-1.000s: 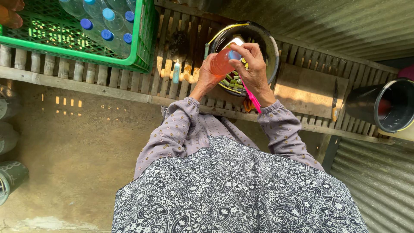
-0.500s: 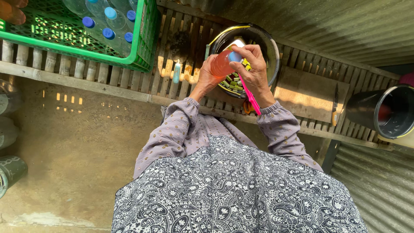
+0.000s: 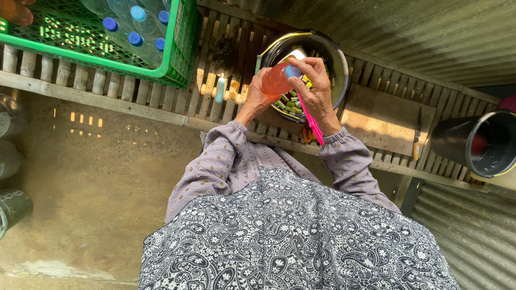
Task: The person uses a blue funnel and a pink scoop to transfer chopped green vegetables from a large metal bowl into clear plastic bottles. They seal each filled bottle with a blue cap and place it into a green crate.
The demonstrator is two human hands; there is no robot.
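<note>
From the head view, the left hand (image 3: 257, 98) grasps a small bottle of orange liquid (image 3: 276, 80) above a dark bucket (image 3: 337, 64) on the slatted bench (image 3: 226, 59), while the right hand (image 3: 316, 88) pinches its blue cap (image 3: 293, 71) and clasps a pink tool (image 3: 310, 120), near a green crate (image 3: 177, 59) of bottles

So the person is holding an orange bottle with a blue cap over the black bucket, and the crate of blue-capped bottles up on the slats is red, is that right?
Not quite: the crate is green, not red, as the head view shows. The rest holds: the left hand and right hand hold an orange bottle with a blue cap over the black bucket, and the crate of blue-capped bottles sits on the slats.
</note>
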